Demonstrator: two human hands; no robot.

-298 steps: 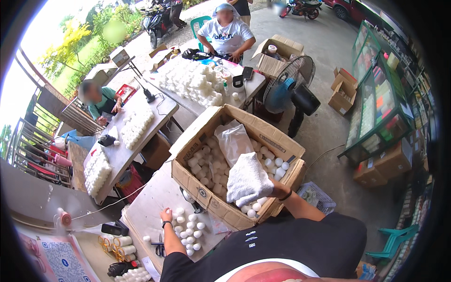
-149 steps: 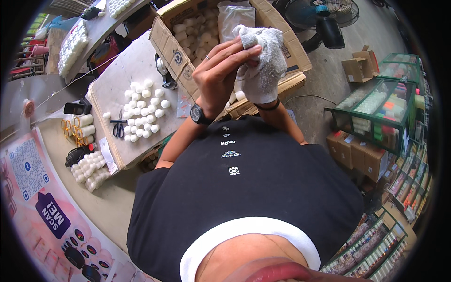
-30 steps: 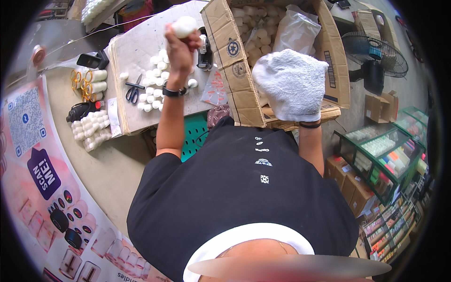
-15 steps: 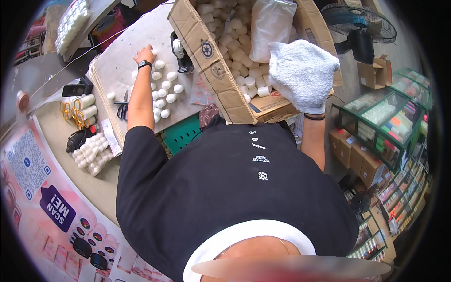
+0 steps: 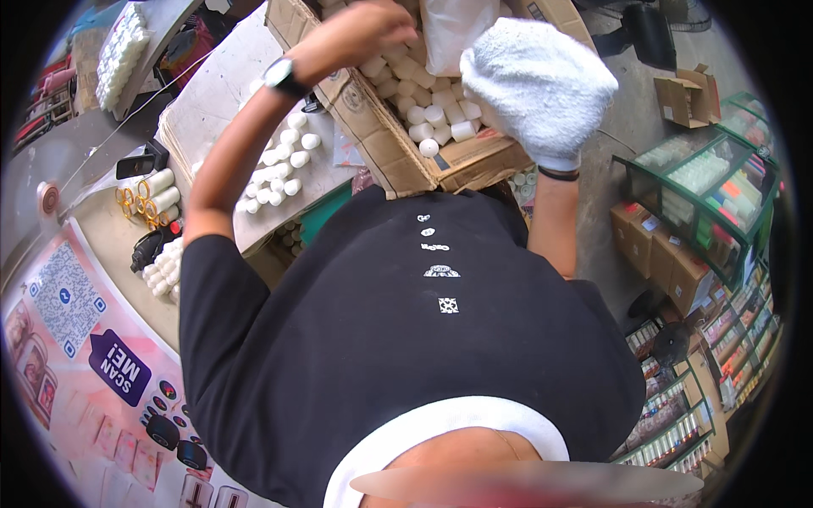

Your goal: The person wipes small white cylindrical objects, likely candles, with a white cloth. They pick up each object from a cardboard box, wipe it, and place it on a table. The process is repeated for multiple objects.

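My left hand (image 5: 368, 35) is over the left part of an open cardboard box (image 5: 373, 135), its fingers blurred by motion. The box holds many short off-white cylinders (image 5: 440, 114) and a clear plastic bag (image 5: 457, 34). White terry cloth, like a mitt, (image 5: 546, 89) covers my right hand at the box's right side, hiding the fingers. Several white round-topped pieces (image 5: 284, 161) stand in loose rows on the pale table (image 5: 229, 102), under and beside my left forearm.
Yellow-rimmed rolls (image 5: 157, 195) and a dark phone-like device (image 5: 140, 161) lie at the left. A bundle of white pieces (image 5: 165, 269) sits below them. At the right are a black fan (image 5: 648, 38), an open carton (image 5: 688, 97) and a green-framed glass case (image 5: 694, 190).
My left hand has swung right from the rows on the table to above the box. My covered right hand has risen slightly. The view has shifted.
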